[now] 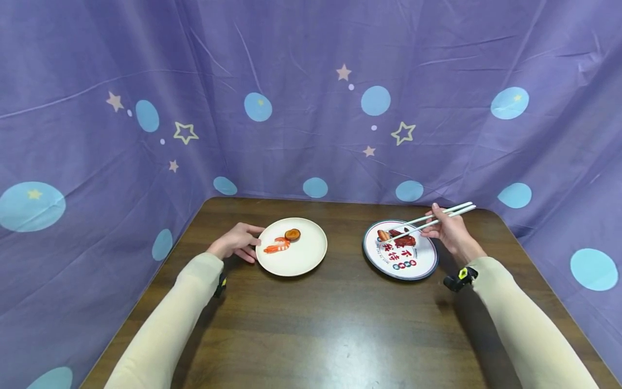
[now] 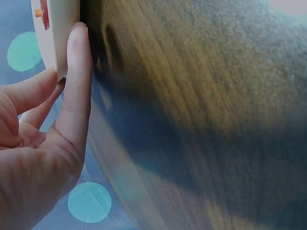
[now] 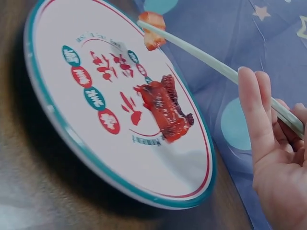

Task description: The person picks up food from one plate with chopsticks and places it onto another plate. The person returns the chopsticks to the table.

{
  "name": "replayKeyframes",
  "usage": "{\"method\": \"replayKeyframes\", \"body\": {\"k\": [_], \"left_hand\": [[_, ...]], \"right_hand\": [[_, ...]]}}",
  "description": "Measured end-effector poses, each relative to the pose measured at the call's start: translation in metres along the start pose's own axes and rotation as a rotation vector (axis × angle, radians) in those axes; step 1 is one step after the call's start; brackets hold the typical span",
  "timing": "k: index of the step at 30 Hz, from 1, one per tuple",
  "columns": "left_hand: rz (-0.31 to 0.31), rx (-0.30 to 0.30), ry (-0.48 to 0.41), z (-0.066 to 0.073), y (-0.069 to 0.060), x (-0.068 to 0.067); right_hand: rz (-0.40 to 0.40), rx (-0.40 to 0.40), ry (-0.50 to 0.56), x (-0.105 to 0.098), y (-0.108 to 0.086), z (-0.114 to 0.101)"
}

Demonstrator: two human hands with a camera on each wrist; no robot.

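My left hand (image 1: 238,242) pinches the left rim of a cream plate (image 1: 298,262), thumb above and fingers underneath. On that plate lie an orange-and-white shrimp (image 1: 277,246) and a round brown slice (image 1: 292,234). My right hand (image 1: 449,231) holds a pair of pale green chopsticks (image 3: 201,56) over a white plate (image 3: 163,177) with a teal rim and red printed characters. At the chopstick tips is a small orange-brown food piece (image 3: 154,31), which appears raised above the plate. Dark red glazed meat (image 3: 165,110) lies on the plate beside it.
Both plates stand toward the far side of a brown wooden table (image 1: 311,319). A purple curtain (image 1: 301,151) with stars and blue ovals hangs behind and along the sides. Each wrist wears a small black device, such as the one at the right wrist (image 1: 459,279).
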State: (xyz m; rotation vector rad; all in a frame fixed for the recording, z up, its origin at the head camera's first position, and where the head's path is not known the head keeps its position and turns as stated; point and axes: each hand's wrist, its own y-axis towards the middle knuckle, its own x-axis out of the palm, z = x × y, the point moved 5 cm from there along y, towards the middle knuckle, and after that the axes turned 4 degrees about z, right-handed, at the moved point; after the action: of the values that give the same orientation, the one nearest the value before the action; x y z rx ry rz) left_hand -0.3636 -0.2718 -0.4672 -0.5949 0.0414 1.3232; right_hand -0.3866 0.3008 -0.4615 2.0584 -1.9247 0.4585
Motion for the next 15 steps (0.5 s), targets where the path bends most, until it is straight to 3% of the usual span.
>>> {"method": "replayKeyframes", "body": {"k": [15], "left_hand": [[0.008, -0.003, 0.006, 0.003, -0.004, 0.001]], "right_hand": [[-0.117, 0.097, 0.016, 0.002, 0.014, -0.008]]}}
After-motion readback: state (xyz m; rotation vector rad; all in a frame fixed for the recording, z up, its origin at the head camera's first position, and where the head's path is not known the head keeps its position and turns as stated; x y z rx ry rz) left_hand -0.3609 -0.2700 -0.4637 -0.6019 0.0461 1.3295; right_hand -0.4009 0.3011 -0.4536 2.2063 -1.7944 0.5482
